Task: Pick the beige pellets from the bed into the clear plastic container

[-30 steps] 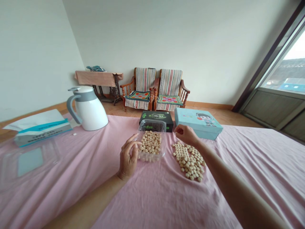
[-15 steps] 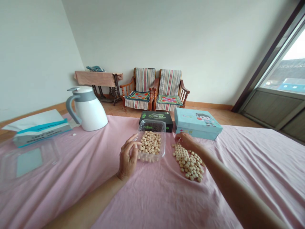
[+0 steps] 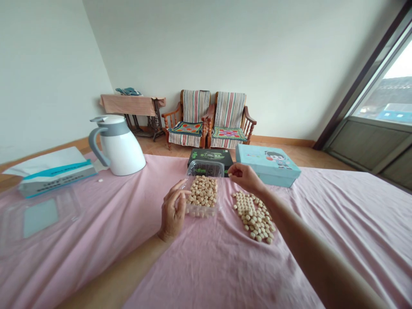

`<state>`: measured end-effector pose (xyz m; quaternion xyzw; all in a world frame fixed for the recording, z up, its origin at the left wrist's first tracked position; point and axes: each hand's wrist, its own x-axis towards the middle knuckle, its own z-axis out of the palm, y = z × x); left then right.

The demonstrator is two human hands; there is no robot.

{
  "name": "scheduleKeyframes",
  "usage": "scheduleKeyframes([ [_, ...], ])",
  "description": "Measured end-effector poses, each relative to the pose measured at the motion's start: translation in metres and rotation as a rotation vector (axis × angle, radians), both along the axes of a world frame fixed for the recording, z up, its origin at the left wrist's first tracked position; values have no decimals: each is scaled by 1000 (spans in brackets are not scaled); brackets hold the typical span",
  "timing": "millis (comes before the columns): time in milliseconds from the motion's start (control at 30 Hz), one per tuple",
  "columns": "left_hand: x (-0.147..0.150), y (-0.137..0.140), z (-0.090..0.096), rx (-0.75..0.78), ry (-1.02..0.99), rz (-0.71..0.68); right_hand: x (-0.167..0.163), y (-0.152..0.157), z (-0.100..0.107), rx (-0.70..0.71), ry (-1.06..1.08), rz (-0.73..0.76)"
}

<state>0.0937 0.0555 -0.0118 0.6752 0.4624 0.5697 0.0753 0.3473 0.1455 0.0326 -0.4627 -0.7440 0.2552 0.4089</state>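
Observation:
On the left, my left hand (image 3: 173,212) grips the near-left rim of a clear plastic container (image 3: 219,201), its fingertips over the edge. Many small beige biscuit-like pieces (image 3: 202,191) fill much of that container. To its right and just above the cloth, my right hand (image 3: 246,177) is closed in a pinch on one small round biscuit-like piece (image 3: 229,174). Below this hand lies a spread of similar loose pieces (image 3: 257,219), partly in rows at its far left side and jumbled nearer me.
A black box (image 3: 210,155) and a light blue box (image 3: 267,165) stand behind the container. A white jug (image 3: 122,150), a tissue pack (image 3: 56,176) and a clear plastic lid (image 3: 40,219) are at left. Pink cloth (image 3: 206,266) covers the table.
My right hand has lifted from the far edge of the loose pieces and moved left toward the container, with one piece in its fingers. My left hand has stayed at the rim.

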Motion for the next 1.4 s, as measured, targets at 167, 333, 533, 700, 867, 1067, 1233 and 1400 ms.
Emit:
scheduleKeyframes([
  [167, -1, 0, -1, -13, 4, 0, -6, -3, 13, 2, 45, 93],
  [333, 0, 1, 0, -1, 5, 2, 32, -9, 1, -22, -636, -103],
  [533, 0, 1, 1, 11, 7, 12, 51, -13, -22, -145, -879, -43],
  [700, -1, 0, 0, 2, 2, 3, 49, -11, -24, -90, -850, -138],
  [867, 0, 0, -1, -4, -5, -3, 27, -10, -3, 24, -382, -122],
  [1067, -1, 1, -1, -5, 1, 2, 0, -5, 19, 25, -19, 117],
  [1233, -1, 0, 0, -3, 7, 13, 22, 7, -3, 24, -592, -76],
  [1400, 0, -1, 1, -8, 8, 14, 43, 12, -34, -74, -774, 98],
])
